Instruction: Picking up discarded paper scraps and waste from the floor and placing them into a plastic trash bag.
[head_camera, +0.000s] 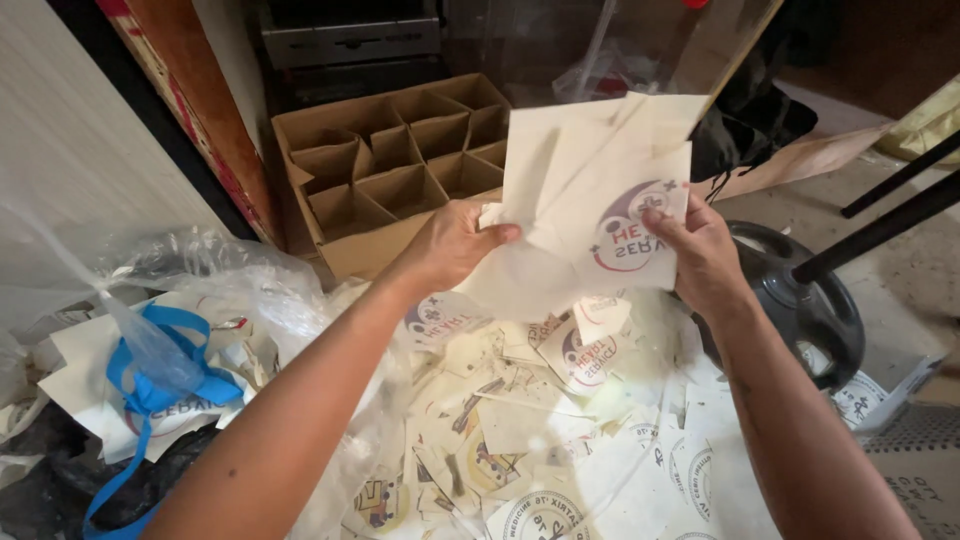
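From the head view, both bare hands hold up one cream sheet (590, 200) printed with a round red-and-purple emblem, raised above a heap of similar printed sheets (530, 420). The left hand (455, 245) pinches the sheet's crumpled left edge, its grip closed with the thumb on top and fingers curled behind. The right hand (700, 255) clamps the sheet at its lower right corner, just beside the emblem, thumb pressed onto the front face. The sheet sits near the frame's centre, tilted, its upper corner reaching toward 12 o'clock. At 11 o'clock from the hands stands an open cardboard box (395, 170) split into compartments by cardboard dividers. At 9 o'clock lies crinkled clear plastic film (200, 280) over more sheets, with a blue ribbon (160, 380) looped across them. At 3 o'clock, just beside the right wrist, rests a dark round disc (815, 310), and dark bars (890, 215) cross above it.
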